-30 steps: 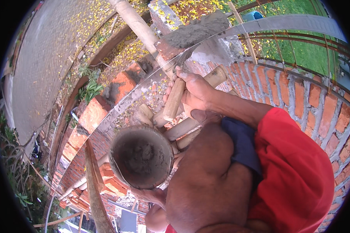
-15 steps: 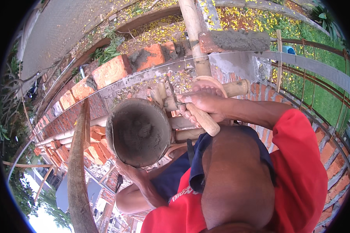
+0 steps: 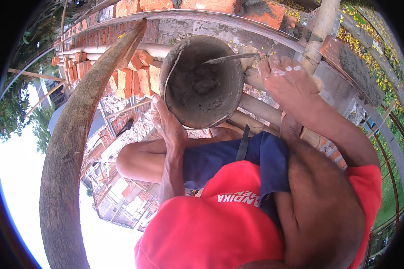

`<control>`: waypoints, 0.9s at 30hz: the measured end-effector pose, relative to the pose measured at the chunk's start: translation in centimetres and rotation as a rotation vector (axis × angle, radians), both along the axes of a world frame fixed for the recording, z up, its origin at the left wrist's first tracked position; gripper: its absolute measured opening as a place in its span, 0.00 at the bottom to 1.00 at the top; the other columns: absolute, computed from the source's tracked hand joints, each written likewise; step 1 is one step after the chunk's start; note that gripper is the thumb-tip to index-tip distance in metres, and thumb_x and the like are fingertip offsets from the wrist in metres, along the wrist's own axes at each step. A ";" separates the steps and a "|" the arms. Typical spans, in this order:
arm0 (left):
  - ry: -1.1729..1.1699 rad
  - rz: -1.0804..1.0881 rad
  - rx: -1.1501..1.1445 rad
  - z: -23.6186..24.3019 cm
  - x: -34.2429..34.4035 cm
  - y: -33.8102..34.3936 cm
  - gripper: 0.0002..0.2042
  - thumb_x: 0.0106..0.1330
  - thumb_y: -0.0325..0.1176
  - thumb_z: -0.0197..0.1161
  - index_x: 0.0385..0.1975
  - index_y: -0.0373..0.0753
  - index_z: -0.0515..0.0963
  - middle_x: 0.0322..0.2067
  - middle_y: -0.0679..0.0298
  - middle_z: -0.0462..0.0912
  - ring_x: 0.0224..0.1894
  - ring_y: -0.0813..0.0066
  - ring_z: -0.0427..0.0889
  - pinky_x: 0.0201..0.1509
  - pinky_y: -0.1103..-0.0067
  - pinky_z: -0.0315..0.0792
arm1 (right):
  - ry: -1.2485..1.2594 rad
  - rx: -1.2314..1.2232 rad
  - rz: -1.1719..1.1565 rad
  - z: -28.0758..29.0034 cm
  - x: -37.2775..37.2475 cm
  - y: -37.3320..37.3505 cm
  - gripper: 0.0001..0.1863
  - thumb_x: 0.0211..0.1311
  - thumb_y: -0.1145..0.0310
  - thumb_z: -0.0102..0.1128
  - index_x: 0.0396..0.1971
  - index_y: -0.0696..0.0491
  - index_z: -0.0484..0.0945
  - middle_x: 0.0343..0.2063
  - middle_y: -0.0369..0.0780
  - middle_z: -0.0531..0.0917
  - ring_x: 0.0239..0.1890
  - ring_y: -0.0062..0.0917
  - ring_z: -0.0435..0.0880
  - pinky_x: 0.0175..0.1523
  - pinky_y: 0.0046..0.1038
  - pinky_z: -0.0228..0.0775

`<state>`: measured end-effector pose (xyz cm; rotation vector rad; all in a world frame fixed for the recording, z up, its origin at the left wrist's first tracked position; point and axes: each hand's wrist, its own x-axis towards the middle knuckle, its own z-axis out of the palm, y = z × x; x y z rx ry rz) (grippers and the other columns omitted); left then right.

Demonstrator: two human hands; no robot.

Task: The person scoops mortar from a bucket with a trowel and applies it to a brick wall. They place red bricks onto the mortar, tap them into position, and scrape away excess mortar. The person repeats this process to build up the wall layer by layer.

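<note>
My left hand (image 3: 164, 114) grips the near-left side of a round grey bucket (image 3: 177, 105), which holds wet grey mortar (image 3: 204, 83). My right hand (image 3: 289, 78), spotted with pale grey on the knuckles, is closed on a trowel to the bucket's right. Its blade (image 3: 224, 58) reaches left over the mortar inside the bucket, and the end of its wooden handle shows beside my wrist. Bamboo poles (image 3: 260, 107) lie under and beside the bucket, close to my bare legs and dark shorts.
A thick rough wooden pole (image 3: 67, 179) rises along the left. Loose orange bricks (image 3: 143, 80) lie left of the bucket. A thin board (image 3: 197, 15) and string cross in front of mortared bricks (image 3: 260, 15). A mortar-covered brick (image 3: 345, 58) and metal rods (image 3: 390, 170) are at the right.
The view has swung round, bringing the wooden pole and bucket higher in the picture. The trowel's blade has swung from beside the bucket to inside it; my left hand stays on the bucket.
</note>
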<state>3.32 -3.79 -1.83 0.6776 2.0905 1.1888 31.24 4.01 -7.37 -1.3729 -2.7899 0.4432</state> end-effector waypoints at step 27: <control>0.449 -0.387 -0.104 -1.1 -3.0 -1.6 0.26 0.60 0.23 0.59 0.60 0.25 0.65 0.48 0.41 0.74 0.50 0.38 0.73 0.56 0.53 0.64 | 0.357 -0.125 0.267 -4.1 -9.6 0.2 0.09 0.49 0.61 0.66 0.22 0.50 0.87 0.25 0.37 0.84 0.31 0.32 0.83 0.26 0.44 0.70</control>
